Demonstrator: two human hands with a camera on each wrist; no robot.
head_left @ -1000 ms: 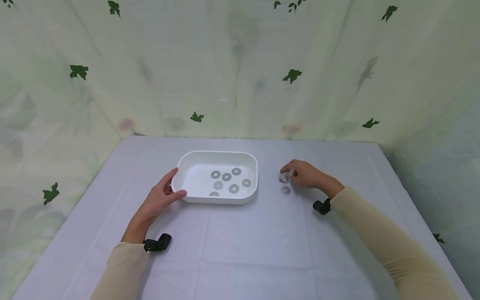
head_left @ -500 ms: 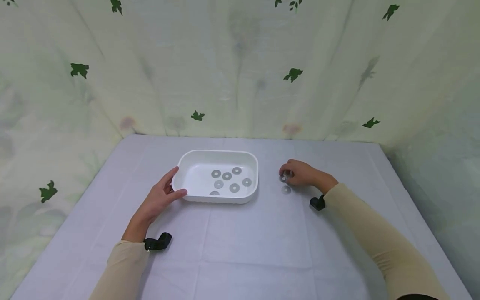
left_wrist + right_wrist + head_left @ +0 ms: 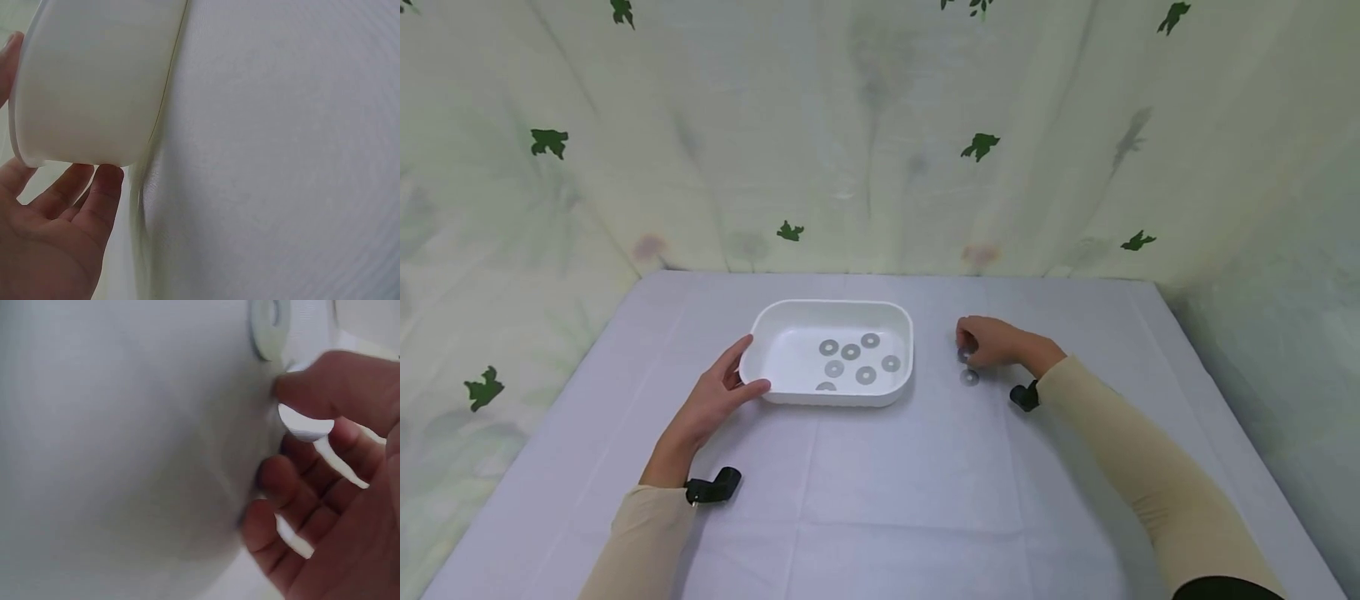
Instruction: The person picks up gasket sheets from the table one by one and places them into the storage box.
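Observation:
At the left end of a white tray [image 3: 775, 360], my left hand [image 3: 709, 408] holds the corner, thumb at the front wall and fingers along the side. In the left wrist view its fingertips meet the tray's outer wall [image 3: 94, 87]. Several flat grey washers [image 3: 851, 352] lie spread inside the tray, mostly toward its right half. On the cloth to the right, my right hand [image 3: 992, 340] pinches a washer [image 3: 963, 356], which thumb and fingers partly cover. Just in front lies another washer [image 3: 970, 377], flat on the cloth. The right wrist view shows the thumb [image 3: 337, 384] across a pale disc.
A white cloth covers the table [image 3: 880, 492]. Behind it hangs a pale curtain [image 3: 722, 150] with green leaf shapes, which continues along both sides. Black wrist cameras [image 3: 713, 486] sit on both wrists.
My right hand's fingers have closed in over the far washer, and its wrist has shifted slightly left. The left hand and the tray have stayed in place.

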